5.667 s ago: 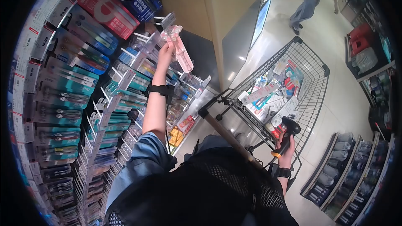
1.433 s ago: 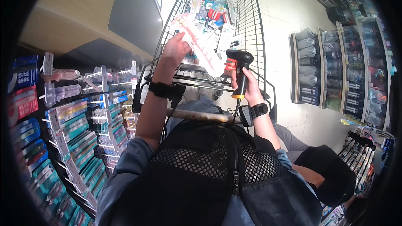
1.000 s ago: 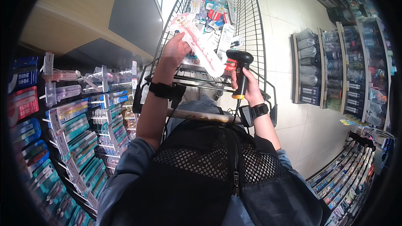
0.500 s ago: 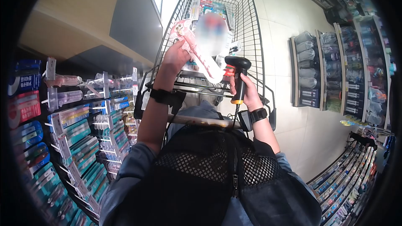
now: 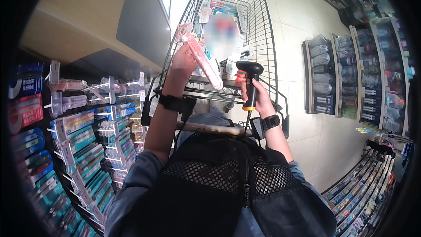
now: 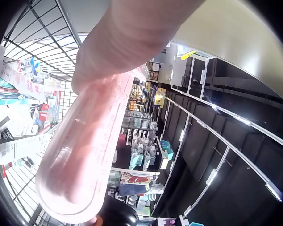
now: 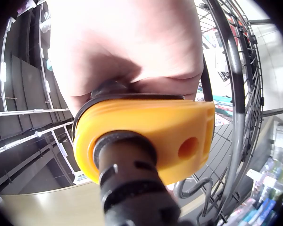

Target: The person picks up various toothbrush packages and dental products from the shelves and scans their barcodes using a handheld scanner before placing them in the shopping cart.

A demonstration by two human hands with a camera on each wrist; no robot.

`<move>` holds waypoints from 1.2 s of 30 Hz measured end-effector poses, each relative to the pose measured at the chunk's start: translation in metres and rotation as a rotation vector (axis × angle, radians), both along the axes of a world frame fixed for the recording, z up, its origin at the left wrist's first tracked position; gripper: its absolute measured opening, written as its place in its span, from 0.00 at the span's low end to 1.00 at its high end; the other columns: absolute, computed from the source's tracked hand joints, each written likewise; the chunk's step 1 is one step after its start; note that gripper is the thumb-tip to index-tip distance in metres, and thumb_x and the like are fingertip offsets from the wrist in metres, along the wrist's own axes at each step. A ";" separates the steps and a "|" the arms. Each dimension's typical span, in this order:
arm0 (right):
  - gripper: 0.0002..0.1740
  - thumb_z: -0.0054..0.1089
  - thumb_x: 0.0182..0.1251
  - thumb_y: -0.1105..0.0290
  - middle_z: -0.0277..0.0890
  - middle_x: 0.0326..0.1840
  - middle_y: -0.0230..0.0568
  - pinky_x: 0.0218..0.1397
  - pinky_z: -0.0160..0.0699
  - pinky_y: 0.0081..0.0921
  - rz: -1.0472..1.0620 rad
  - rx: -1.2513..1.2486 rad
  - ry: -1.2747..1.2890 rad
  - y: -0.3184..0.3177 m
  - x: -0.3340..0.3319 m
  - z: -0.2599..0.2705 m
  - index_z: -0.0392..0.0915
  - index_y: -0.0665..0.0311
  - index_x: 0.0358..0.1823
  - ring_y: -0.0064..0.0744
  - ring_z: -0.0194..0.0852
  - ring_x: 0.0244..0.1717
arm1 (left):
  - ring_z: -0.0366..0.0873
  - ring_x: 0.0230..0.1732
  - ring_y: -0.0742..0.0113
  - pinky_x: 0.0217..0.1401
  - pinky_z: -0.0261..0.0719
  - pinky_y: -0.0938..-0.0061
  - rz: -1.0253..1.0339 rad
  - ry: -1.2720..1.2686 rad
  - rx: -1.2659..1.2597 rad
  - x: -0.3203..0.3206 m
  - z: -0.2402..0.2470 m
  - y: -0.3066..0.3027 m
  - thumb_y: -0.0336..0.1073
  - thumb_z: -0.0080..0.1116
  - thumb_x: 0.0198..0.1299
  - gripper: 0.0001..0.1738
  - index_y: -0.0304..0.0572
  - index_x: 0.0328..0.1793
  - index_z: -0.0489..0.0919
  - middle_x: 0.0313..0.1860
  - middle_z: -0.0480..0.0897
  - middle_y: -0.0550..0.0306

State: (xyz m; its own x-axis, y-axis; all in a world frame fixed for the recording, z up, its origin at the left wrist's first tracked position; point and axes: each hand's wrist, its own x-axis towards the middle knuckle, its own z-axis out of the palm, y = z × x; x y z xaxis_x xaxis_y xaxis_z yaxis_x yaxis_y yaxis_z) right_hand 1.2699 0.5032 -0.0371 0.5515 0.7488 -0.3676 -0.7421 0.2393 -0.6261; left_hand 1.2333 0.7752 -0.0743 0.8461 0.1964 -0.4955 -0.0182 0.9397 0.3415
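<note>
My left hand (image 5: pixel 184 57) holds a long pink blister pack (image 5: pixel 204 62) with a clear plastic shell over the near end of the shopping cart. In the left wrist view, the rounded lower end of the pack (image 6: pixel 75 174) faces the camera, and a finger (image 6: pixel 118 47) covers its upper part. My right hand (image 5: pixel 259 96) grips the handle of a black handheld barcode scanner (image 5: pixel 251 85) to the right of the pack. The scanner's orange base and black cable (image 7: pixel 132 183) fill the middle of the right wrist view.
The wire shopping cart (image 5: pixel 268 30) stands in front of me, holding several packaged goods, partly blurred. On the left, racks of toothbrush packs (image 5: pixel 83 149) hang on hooks beside a wooden counter (image 5: pixel 74 13). Shelves with grey bags (image 5: pixel 322 68) stand on the right beyond the floor.
Earlier the left hand was at the rack on the left with the pink pack; now it is over the cart. In the last half second the pack has turned more edge-on. The scanner hand barely moved.
</note>
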 end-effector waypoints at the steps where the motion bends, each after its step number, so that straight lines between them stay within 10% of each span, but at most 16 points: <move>1: 0.22 0.44 0.64 0.59 0.69 0.25 0.41 0.23 0.69 0.21 0.000 0.000 0.001 0.000 0.000 0.000 0.60 0.68 0.53 0.28 0.68 0.17 | 0.69 0.53 0.54 0.54 0.70 0.58 -0.021 -0.024 -0.065 0.000 -0.006 0.002 0.38 0.36 0.65 0.21 0.38 0.61 0.57 0.53 0.67 0.41; 7: 0.22 0.44 0.64 0.59 0.68 0.25 0.40 0.23 0.70 0.22 0.005 0.000 0.008 0.000 0.000 0.000 0.60 0.68 0.52 0.28 0.68 0.17 | 0.67 0.36 0.62 0.42 0.70 0.66 -0.055 -0.048 -0.179 -0.002 -0.012 0.006 0.48 0.36 0.64 0.24 0.39 0.59 0.59 0.41 0.68 0.48; 17: 0.21 0.44 0.64 0.59 0.68 0.24 0.40 0.24 0.69 0.21 -0.011 -0.035 0.010 0.001 0.000 0.001 0.61 0.66 0.52 0.28 0.68 0.17 | 0.68 0.51 0.56 0.57 0.62 0.53 -0.080 -0.090 -0.262 -0.002 0.013 -0.008 0.72 0.23 0.54 0.47 0.34 0.62 0.57 0.53 0.67 0.43; 36: 0.20 0.44 0.64 0.60 0.68 0.24 0.40 0.23 0.69 0.21 -0.015 -0.033 0.023 -0.001 0.000 -0.004 0.62 0.66 0.52 0.28 0.68 0.17 | 0.60 0.61 0.52 0.63 0.55 0.56 -0.194 -0.130 0.004 0.000 0.055 -0.019 0.67 0.22 0.58 0.39 0.45 0.63 0.59 0.59 0.65 0.44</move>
State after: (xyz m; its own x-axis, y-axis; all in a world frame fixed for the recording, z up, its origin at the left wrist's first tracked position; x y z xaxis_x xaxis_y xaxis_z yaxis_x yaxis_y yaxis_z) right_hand 1.2701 0.5023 -0.0413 0.5534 0.7281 -0.4045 -0.7530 0.2298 -0.6166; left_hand 1.2328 0.7558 -0.0190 0.9250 0.0250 -0.3791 0.1190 0.9286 0.3516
